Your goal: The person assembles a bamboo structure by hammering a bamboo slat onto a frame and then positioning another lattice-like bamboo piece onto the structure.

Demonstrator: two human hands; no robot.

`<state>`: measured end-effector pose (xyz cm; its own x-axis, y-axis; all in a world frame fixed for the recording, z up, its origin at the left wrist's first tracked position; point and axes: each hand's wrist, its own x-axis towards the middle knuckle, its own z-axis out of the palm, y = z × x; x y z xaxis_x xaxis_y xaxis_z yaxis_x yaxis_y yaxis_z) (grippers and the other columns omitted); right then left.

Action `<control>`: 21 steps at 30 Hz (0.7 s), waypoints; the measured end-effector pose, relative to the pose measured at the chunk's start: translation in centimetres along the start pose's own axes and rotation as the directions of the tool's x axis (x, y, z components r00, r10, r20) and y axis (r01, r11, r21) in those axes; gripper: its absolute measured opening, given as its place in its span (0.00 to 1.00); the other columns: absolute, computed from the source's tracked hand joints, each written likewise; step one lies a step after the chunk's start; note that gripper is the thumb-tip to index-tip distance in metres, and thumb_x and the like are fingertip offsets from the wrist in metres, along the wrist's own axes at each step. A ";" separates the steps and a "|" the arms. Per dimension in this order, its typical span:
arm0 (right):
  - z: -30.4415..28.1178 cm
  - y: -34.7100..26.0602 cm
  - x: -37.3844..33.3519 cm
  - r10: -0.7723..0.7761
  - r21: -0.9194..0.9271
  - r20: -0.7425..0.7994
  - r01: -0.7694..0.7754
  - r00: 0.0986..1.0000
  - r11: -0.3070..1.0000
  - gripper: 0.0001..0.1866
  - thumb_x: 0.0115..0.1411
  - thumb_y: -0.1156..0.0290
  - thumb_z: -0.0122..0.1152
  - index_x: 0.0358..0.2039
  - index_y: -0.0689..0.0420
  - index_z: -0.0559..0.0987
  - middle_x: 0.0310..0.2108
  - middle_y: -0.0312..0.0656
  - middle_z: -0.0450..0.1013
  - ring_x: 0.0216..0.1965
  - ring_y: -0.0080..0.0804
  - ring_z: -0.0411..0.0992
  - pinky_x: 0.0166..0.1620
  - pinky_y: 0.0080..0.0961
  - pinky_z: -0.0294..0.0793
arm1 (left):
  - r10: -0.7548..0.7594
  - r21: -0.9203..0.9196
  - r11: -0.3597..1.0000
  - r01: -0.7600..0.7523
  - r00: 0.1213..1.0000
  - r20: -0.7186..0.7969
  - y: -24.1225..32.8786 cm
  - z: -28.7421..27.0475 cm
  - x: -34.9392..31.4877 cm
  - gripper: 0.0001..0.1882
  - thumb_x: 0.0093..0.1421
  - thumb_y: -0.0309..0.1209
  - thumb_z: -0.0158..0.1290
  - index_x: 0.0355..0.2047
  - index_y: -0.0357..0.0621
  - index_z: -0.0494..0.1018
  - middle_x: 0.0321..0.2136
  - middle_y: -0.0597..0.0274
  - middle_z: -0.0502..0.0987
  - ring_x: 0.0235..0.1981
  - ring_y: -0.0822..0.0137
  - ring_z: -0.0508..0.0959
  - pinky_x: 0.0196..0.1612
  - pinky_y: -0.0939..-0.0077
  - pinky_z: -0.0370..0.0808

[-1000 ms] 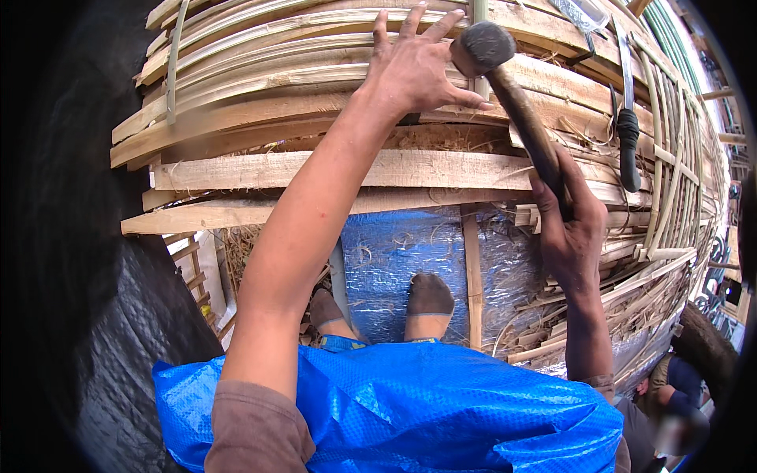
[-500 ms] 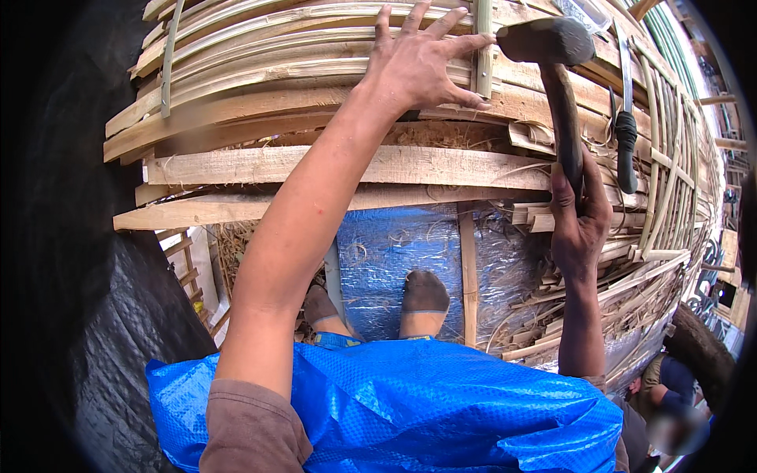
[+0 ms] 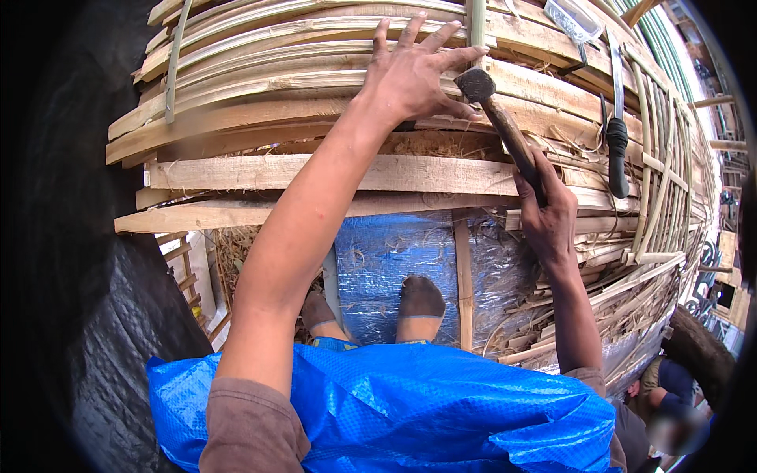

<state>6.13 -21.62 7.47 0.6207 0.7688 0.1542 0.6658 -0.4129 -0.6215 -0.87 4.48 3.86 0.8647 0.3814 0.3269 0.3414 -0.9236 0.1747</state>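
My left hand point(image 3: 412, 75) lies open on a row of long split bamboo strips point(image 3: 276, 61), its fingers spread. Its index finger and thumb reach right toward a short upright bamboo crosspiece point(image 3: 476, 24). In my right hand point(image 3: 550, 217) is a hammer point(image 3: 476, 84), my fingers wrapped round its wooden handle. The dark hammer head is at the near end of the crosspiece, covering that end; whether it touches cannot be made out. A second thin crosspiece point(image 3: 173, 67) spans the strips farther left.
Wooden beams point(image 3: 339, 173) run across in front of me. At right are a knife with a black-wrapped handle point(image 3: 617, 158), a clear plastic bag point(image 3: 573, 21) and a bamboo lattice point(image 3: 662, 158). A blue tarp point(image 3: 441, 402) covers my lap. Another person point(image 3: 670, 386) is at lower right.
My right hand has swung the hammer left and downward, bringing its head from right of the crosspiece to its near end. My left hand stays spread on the strips.
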 end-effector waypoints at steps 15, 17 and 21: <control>-0.6 -1.3 -1.6 0.059 0.145 -0.106 -0.043 0.993 0.988 0.21 0.64 0.71 0.62 0.58 0.57 0.74 0.37 0.49 0.80 0.34 0.34 0.79 0.37 0.28 0.75 | 0.045 0.020 0.999 -0.046 0.998 0.041 -0.5 -0.4 -0.4 0.59 0.29 0.78 0.59 0.66 0.88 0.57 0.71 0.75 0.54 0.73 0.53 0.49 0.70 0.30 0.38; -0.3 0.1 -2.1 0.029 0.241 -0.221 0.025 0.975 0.970 0.21 0.66 0.71 0.61 0.59 0.59 0.73 0.34 0.38 0.78 0.30 0.20 0.71 0.33 0.22 0.72 | 0.144 -0.003 0.989 -0.145 0.984 -0.103 -0.6 -0.4 -1.0 0.51 0.38 0.68 0.65 0.64 0.76 0.63 0.67 0.70 0.62 0.69 0.55 0.56 0.70 0.37 0.46; -1.0 0.7 -3.8 0.413 0.542 -0.109 -0.294 0.904 0.787 0.22 0.67 0.67 0.61 0.59 0.62 0.73 0.30 0.28 0.71 0.26 0.12 0.63 0.28 0.13 0.63 | 0.189 -0.010 0.981 -0.193 0.971 -0.143 -0.7 -1.6 -2.6 0.28 0.50 0.51 0.67 0.50 0.55 0.78 0.53 0.70 0.72 0.57 0.64 0.69 0.61 0.56 0.64</control>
<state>4.66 -25.35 7.22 0.8810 0.4719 -0.0336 0.1170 -0.2862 -0.9510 -3.89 4.18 4.39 0.8519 0.2012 0.4835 0.1645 -0.9793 0.1177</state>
